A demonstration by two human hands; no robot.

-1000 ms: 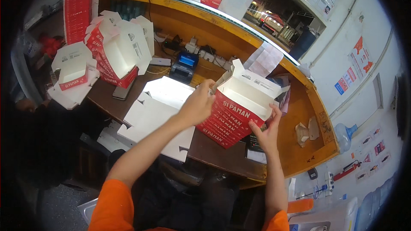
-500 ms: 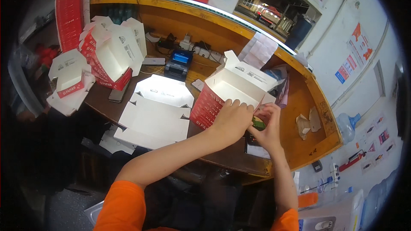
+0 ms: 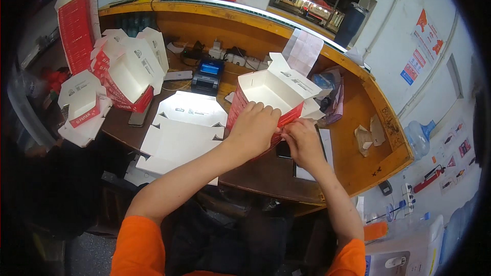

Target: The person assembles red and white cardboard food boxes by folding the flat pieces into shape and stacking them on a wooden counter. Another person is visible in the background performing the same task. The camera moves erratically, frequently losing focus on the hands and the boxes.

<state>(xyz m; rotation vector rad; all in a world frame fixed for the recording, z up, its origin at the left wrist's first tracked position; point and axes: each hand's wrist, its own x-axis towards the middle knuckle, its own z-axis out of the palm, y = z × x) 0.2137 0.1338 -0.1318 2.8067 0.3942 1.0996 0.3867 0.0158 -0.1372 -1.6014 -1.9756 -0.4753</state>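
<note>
A stack of nested red-and-white cardboard food boxes (image 3: 263,89) stands on the counter ahead of me, its top box unfolded with an empty white inside and its lid flap leaning back. My left hand (image 3: 258,127) is closed over the near wall, fingers curled over the rim. At the near right corner, my right hand (image 3: 303,142) pinches the red edge beside the left fingertips. The fingertips partly hide that spot. Left of the stack lies a partly folded carton (image 3: 184,140), white side up.
More folded boxes (image 3: 130,76) stand at the left, with a phone (image 3: 139,117) beside them. A small printer (image 3: 208,76) with a lit blue screen sits behind the carton. Papers (image 3: 326,148) lie right of my right hand. A raised wooden ledge (image 3: 225,13) curves around the counter.
Both hands have shifted slightly left along the box's near edge. A green item seen by my right fingers is out of sight now. The top box's near wall has turned somewhat.
</note>
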